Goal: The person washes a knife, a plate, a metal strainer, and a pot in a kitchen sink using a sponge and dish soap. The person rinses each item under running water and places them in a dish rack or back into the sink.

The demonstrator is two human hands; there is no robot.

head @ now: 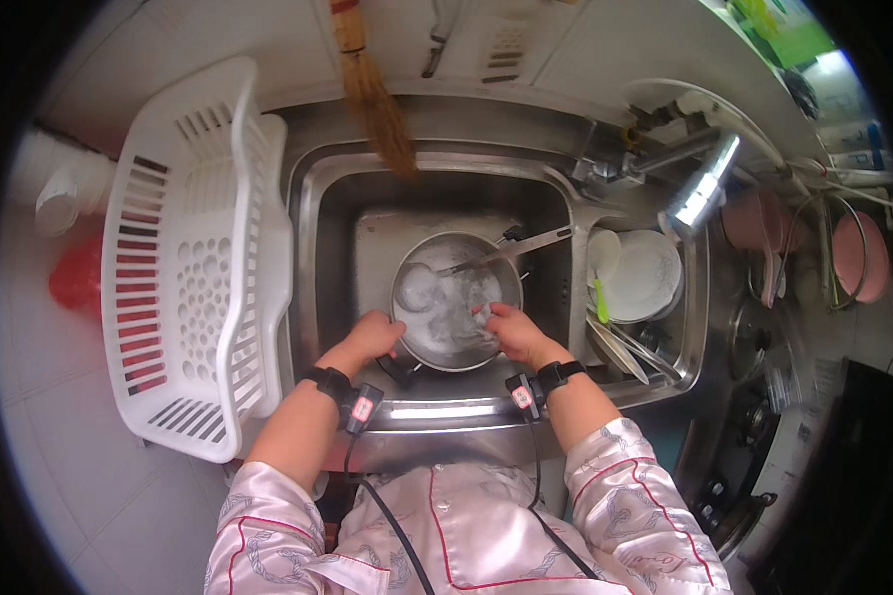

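A round metal pot (521,297) with foamy water stands in the large basin of a steel sink. At its lower left rim is my left hand (376,334), fingers curled near a black handle (393,370); whether it grips the rim or handle is hard to tell. My right hand (512,330) pinches a wet, pale scrubber or cloth (484,316) just inside the pot's right side. A metal ladle (528,246) leans in the pot, its handle over the sink divider and its round bowl (420,286) in the suds.
Left of the sink stands a white plastic dish rack (234,297). A straw brush (379,111) hangs over the back edge. The small right basin holds white bowls (644,275), a green-handled spoon (601,301) and plates (616,349). Above it juts the faucet (703,186).
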